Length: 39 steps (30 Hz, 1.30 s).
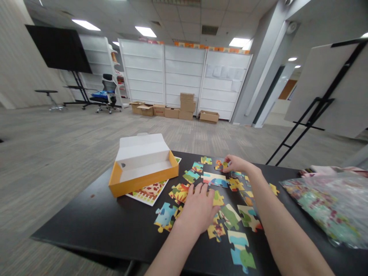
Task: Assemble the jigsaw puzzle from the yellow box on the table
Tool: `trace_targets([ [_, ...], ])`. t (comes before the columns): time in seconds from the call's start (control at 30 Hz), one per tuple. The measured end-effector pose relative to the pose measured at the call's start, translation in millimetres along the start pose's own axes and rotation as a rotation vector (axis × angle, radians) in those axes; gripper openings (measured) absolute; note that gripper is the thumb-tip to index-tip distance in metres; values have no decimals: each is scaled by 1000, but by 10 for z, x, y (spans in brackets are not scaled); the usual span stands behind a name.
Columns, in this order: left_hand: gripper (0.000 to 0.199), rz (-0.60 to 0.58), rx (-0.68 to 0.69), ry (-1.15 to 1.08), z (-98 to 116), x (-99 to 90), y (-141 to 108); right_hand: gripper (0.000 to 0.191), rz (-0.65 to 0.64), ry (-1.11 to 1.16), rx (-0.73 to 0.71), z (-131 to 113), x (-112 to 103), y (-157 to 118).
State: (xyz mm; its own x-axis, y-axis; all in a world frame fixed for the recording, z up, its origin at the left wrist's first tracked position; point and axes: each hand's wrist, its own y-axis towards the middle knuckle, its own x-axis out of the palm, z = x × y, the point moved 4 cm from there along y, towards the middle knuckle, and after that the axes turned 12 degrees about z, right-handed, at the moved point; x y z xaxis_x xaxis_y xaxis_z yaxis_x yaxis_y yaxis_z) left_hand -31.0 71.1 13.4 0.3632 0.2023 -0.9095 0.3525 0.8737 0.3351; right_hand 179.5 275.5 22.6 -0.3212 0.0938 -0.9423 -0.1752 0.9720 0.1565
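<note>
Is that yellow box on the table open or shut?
The yellow box is open: its white lid lies folded back.

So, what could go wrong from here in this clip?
The left hand lies flat on loose jigsaw pieces and might nudge them out of place. The right hand pinches a piece, and its forearm crosses above others, so it could brush them. A yellow piece lies near the plastic bag and might get covered.
</note>
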Motion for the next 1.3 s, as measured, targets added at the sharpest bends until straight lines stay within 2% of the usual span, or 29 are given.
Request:
trace_targets([
  [0.1, 45, -14, -2, -24, -18, -10, -1, 25, 28, 92, -10, -82, -184, -21],
  [0.17, 49, -1, -27, -52, -43, -25, 18, 24, -8, 233, -56, -229, -332, -75],
  [0.23, 58, 48, -88, -69, -85, -56, 47, 31, -140, 379, -104, -443, -430, -167],
  [0.27, 62, 82, -124, -71, -108, -77, 61, 34, -257, 419, -122, -562, -440, -226],
  [0.33, 66, 158, -176, -69, -143, -126, 79, 37, -488, 436, -150, -778, -402, -336],
  [0.4, 64, 205, -180, -69, -151, -166, 83, 37, -608, 434, -172, -926, -311, -379],
  [0.43, 60, 205, -161, -69, -144, -175, 80, 35, -591, 431, -184, -966, -255, -358],
  [0.47, 53, 190, -134, -66, -132, -175, 74, 33, -519, 422, -195, -983, -196, -310],
  [0.53, 38, 140, -68, -50, -97, -156, 57, 28, -247, 359, -218, -955, -80, -173],
  [0.6, 29, 100, -11, -24, -62, -125, 38, 23, 28, 204, -248, -888, 48, -61],
  [0.67, 28, 86, 14, -1, -39, -98, 28, 24, 140, 90, -305, -835, 206, -9],
  [0.77, 31, 77, 17, 3, -23, -74, 27, 23, 143, -54, -305, -746, 393, 16],
  [0.87, 36, 64, 10, -8, -20, -72, 29, 19, 139, -117, -255, -680, 435, 18],
  [1.0, 42, 52, 16, -6, -14, -82, 21, 16, 137, -141, -220, -648, 400, 25],
  [1.2, 32, 40, 32, 5, 10, -87, 22, 20, 188, -185, -111, -572, 256, 26],
  [1.3, 32, 36, 24, 3, 20, -100, 26, 22, 217, -144, -49, -654, 161, -6],
])
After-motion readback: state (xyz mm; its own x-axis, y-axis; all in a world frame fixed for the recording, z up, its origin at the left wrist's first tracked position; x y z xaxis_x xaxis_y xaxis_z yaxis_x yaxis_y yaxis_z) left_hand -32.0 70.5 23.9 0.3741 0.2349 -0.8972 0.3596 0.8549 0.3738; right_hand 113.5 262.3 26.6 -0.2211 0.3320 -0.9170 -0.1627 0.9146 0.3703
